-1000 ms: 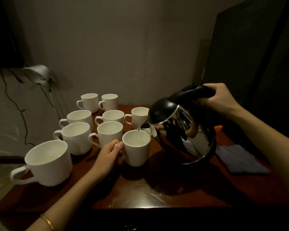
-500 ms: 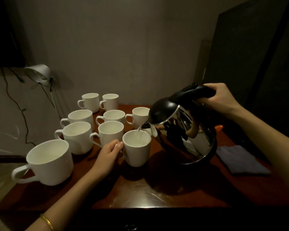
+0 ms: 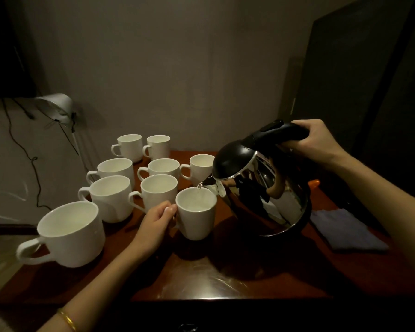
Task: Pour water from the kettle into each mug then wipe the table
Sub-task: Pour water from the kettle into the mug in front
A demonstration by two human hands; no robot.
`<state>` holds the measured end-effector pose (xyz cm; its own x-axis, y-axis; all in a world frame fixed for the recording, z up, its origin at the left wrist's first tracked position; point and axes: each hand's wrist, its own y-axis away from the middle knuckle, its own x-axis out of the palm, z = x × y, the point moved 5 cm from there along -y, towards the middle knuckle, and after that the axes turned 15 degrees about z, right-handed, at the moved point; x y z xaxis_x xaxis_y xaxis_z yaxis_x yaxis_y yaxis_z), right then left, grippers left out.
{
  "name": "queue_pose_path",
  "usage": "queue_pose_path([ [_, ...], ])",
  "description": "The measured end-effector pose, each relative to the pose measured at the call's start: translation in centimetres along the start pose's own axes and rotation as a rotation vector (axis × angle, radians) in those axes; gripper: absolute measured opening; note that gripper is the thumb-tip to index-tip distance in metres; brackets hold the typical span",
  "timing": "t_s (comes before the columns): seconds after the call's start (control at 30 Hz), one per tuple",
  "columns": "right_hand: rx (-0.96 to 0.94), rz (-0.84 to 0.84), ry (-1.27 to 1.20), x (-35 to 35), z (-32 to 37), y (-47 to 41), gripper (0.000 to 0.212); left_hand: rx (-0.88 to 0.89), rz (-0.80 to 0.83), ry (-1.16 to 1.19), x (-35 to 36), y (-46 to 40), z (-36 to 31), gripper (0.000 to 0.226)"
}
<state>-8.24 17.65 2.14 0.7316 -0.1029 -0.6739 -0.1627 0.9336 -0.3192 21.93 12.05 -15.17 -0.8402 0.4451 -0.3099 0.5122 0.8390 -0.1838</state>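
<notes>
Little shifted; dim, perhaps wooden table (image 3: 225, 281).

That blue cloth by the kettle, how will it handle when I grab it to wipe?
The cloth lies flat and folded on the table, so it is probably floppy and will unfold or droop when lifted by one edge. It looks thin, so likely light. It should slide easily, as the tabletop looks glossy.

No readable text, labels, brands or numbers anywhere; scene dim.
</notes>
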Motion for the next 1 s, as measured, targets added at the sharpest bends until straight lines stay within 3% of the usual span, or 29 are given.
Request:
queue_pose_path([
  [1.0,-0.001,0.021,-0.045,0.07,-0.25,-0.14,0.016,0.032,-0.007,0.022,0.09,0.15,-0.13,0.032],
])
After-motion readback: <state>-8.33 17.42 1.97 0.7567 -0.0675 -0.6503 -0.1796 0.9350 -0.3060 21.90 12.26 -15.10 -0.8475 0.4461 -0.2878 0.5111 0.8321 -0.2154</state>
